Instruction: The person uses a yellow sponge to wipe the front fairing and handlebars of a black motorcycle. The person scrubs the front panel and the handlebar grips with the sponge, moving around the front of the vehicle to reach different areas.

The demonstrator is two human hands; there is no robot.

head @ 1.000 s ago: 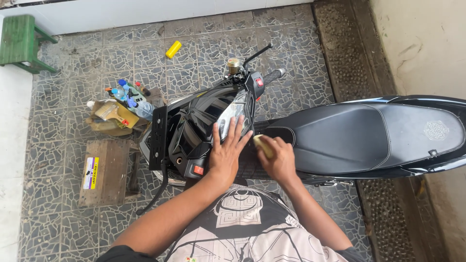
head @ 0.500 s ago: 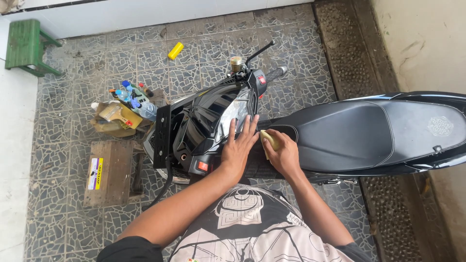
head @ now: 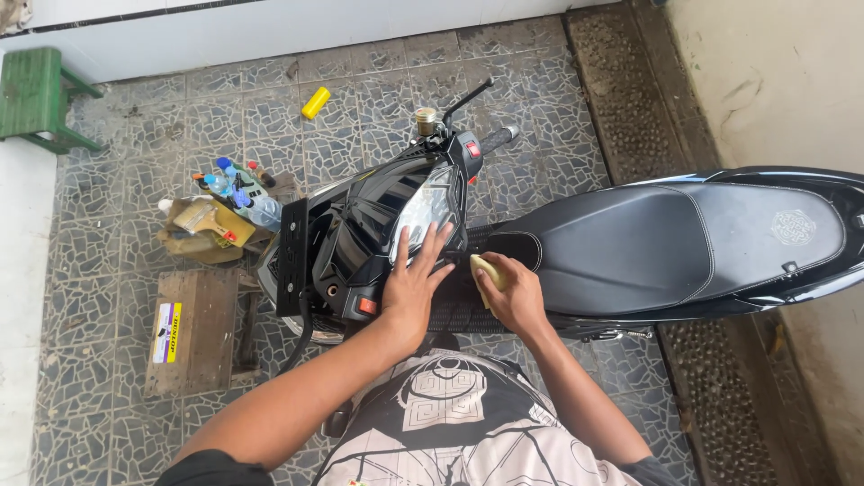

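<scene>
while hands press scooter, sponge rests.

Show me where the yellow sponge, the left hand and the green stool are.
yellow sponge (head: 487, 269), head view, its top face.
left hand (head: 411, 286), head view, back of hand.
green stool (head: 31, 94), head view, seat.

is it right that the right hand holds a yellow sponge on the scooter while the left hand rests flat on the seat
Not quite. In the head view the left hand rests flat on the dashboard, not the seat. The right hand does hold the yellow sponge on the scooter.
</scene>
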